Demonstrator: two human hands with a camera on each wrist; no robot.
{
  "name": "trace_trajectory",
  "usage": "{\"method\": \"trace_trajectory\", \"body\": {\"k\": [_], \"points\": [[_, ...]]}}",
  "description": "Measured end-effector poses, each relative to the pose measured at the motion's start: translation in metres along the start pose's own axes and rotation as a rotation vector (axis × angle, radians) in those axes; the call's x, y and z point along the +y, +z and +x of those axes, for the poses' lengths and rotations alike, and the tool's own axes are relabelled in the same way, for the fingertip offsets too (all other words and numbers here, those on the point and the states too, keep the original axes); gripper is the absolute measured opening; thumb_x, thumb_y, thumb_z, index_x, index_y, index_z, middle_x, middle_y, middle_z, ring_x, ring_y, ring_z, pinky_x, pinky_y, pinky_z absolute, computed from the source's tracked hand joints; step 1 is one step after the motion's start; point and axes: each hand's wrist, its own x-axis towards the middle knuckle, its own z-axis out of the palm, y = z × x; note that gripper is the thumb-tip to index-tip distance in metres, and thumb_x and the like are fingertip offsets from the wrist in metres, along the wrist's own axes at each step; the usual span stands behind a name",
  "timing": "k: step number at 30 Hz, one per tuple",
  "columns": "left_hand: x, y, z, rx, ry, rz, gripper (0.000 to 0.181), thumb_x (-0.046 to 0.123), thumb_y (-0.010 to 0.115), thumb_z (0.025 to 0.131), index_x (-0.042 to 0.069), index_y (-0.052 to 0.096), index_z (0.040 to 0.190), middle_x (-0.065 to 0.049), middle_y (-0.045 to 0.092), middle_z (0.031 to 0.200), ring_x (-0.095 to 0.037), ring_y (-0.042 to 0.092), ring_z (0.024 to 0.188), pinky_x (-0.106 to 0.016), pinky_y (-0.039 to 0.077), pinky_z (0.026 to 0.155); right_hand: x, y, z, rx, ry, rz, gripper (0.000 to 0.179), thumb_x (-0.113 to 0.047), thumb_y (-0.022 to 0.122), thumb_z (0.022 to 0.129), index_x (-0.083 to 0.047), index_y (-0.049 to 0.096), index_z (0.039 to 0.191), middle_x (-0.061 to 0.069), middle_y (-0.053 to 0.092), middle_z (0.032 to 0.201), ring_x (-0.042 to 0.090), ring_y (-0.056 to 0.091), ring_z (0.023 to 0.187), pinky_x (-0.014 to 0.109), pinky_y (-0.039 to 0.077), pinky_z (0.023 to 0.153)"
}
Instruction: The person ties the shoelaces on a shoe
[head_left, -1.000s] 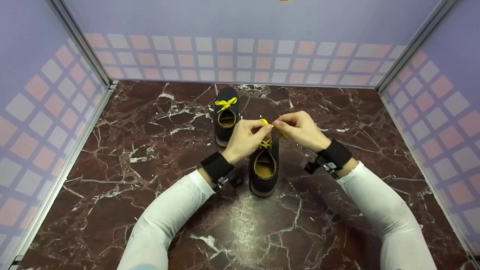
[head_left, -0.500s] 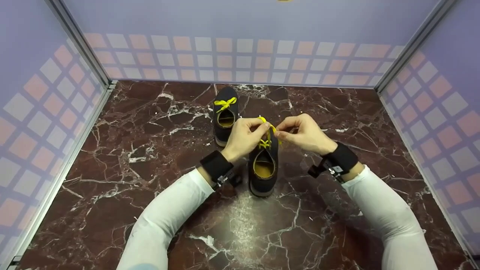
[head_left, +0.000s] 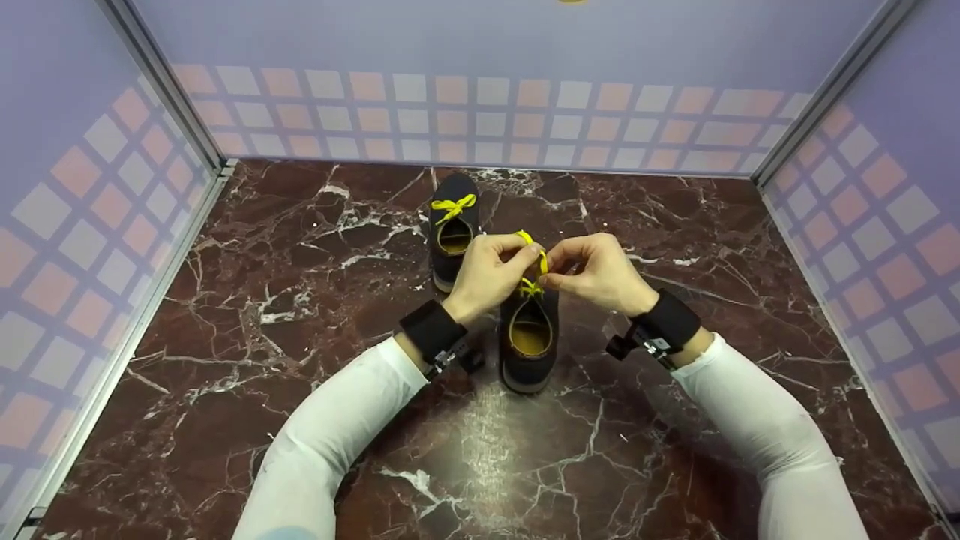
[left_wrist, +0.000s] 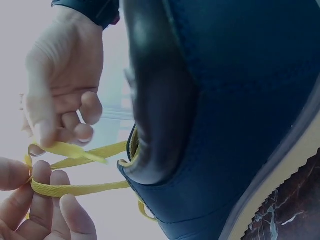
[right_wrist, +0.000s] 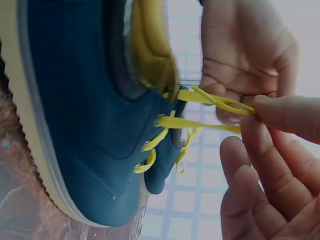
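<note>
A dark shoe with yellow lining (head_left: 528, 371) stands on the floor between my forearms. Its yellow lace (head_left: 544, 262) rises from the eyelets to both hands. My left hand (head_left: 487, 276) pinches the lace between thumb and fingers above the shoe's front; in the left wrist view the lace (left_wrist: 80, 189) also passes over its fingers. Opposite it, my right hand (head_left: 596, 271) pinches a lace end between thumb and index finger, as the right hand (left_wrist: 67, 85) in the left wrist view shows. Behind the hands the toe is mostly hidden.
A second dark shoe (head_left: 454, 184) stands to the left and farther back, its yellow lace (head_left: 452, 206) tied in a bow. Brown marbled floor (head_left: 315, 375) surrounds both shoes. Purple panels with pink and white squares (head_left: 491, 124) bound the back and sides.
My right hand draws back slightly to the right and down with the lace, then comes back left, close to the left fingertips. My left hand stays nearly still, and neither shoe moves noticeably.
</note>
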Motion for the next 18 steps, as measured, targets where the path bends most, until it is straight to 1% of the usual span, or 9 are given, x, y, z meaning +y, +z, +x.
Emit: {"method": "trace_trajectory", "body": {"k": [5,7,9,11,12,15,18], "points": [[0.002,0.000,-0.001,-0.010,0.001,-0.031,0.027,0.015,0.069,0.107,0.004,0.084,0.087,-0.007,0.077,0.081,-0.002,0.056,0.068,-0.019,0.043,0.066,0.005,0.004,0.000,0.045,-0.015,-0.055,0.007,-0.002,0.089,0.090,-0.007,0.084,0.091,0.012,0.083,0.083,0.008,0.070,0.064,0.014,0.054,0.058],[0.003,0.000,-0.001,-0.006,-0.003,-0.029,0.027,0.015,0.070,0.107,0.004,0.084,0.088,-0.007,0.079,0.082,-0.001,0.058,0.069,-0.018,0.044,0.067,0.006,0.007,0.000,0.061,-0.015,-0.073,0.008,-0.002,0.089,0.090,-0.006,0.083,0.091,0.012,0.083,0.083,0.007,0.070,0.065,0.014,0.055,0.059],[0.003,0.001,-0.001,0.000,-0.002,-0.030,0.027,0.015,0.070,0.106,0.003,0.084,0.087,-0.003,0.077,0.080,-0.001,0.057,0.069,-0.018,0.044,0.066,0.008,0.010,0.001,0.075,-0.008,-0.090,0.011,-0.003,0.090,0.088,-0.005,0.080,0.091,0.012,0.083,0.084,0.005,0.071,0.067,0.014,0.056,0.061],[0.003,0.001,-0.001,0.007,0.001,-0.029,0.027,0.014,0.070,0.106,0.002,0.082,0.085,0.000,0.073,0.077,-0.002,0.055,0.067,-0.018,0.041,0.064,0.010,0.013,0.001,0.078,0.005,-0.102,0.016,-0.003,0.091,0.087,-0.004,0.077,0.094,0.012,0.082,0.086,0.006,0.071,0.070,0.015,0.057,0.063],[0.003,0.001,-0.002,0.008,0.004,-0.031,0.027,0.013,0.070,0.106,0.002,0.081,0.084,-0.001,0.072,0.076,-0.001,0.055,0.067,-0.018,0.041,0.064,0.011,0.015,0.001,0.075,0.015,-0.109,0.018,-0.004,0.092,0.087,-0.005,0.076,0.096,0.012,0.083,0.088,0.005,0.072,0.072,0.015,0.057,0.065],[0.004,0.001,-0.003,0.004,0.014,-0.047,0.028,0.013,0.069,0.106,0.000,0.080,0.083,-0.006,0.071,0.075,-0.001,0.054,0.067,-0.018,0.040,0.064,0.015,0.020,0.002,0.052,0.040,-0.130,0.024,-0.006,0.091,0.088,-0.005,0.074,0.105,0.012,0.082,0.091,0.012,0.074,0.076,0.017,0.057,0.068],[0.005,0.002,-0.004,-0.003,0.011,-0.051,0.028,0.014,0.070,0.106,0.000,0.080,0.084,-0.007,0.073,0.076,-0.001,0.055,0.067,-0.018,0.041,0.064,0.019,0.025,0.003,0.032,0.051,-0.153,0.026,-0.009,0.088,0.089,-0.007,0.076,0.112,0.011,0.082,0.091,0.017,0.073,0.076,0.018,0.055,0.068]]}}
